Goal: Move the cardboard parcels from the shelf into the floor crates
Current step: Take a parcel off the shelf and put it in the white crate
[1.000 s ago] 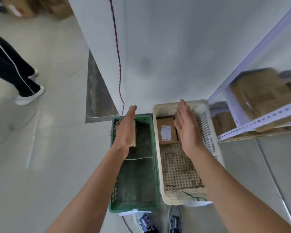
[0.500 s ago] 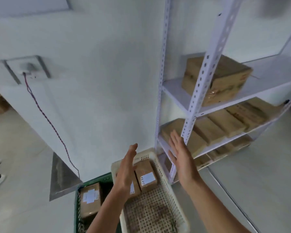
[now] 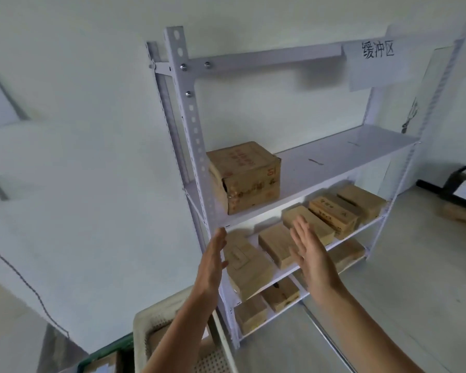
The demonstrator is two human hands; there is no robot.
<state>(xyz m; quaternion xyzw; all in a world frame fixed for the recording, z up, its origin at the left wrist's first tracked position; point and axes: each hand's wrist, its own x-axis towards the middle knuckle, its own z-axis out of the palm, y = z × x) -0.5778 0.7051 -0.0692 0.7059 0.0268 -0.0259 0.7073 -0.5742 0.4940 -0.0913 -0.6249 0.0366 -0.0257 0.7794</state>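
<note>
We hold both hands up in front of the white metal shelf (image 3: 184,109), which fills the middle of the frame. Our left hand (image 3: 211,265) is at lower centre, flat and edge-on, over the front post. Our right hand (image 3: 314,254) is just right of it, palm turned inward and fingers spread. Each grip is wide open and has hold of nothing. We cannot tell whether either hand touches a parcel.

We count one large box (image 3: 246,176) alone on the board at mid-frame. On the board below it, five parcels (image 3: 334,214) lie in a row running from lower centre up to the right, and our right hand covers part of the second and third. On the lowest board we make out three more parcels (image 3: 280,296), partly hidden.

There are two crates at the bottom left of the frame: a white crate (image 3: 145,323) under our left forearm and a green crate (image 3: 106,352) to the left of it. One paper sign (image 3: 374,65) with handwriting hangs at the upper right of the shelf.
</note>
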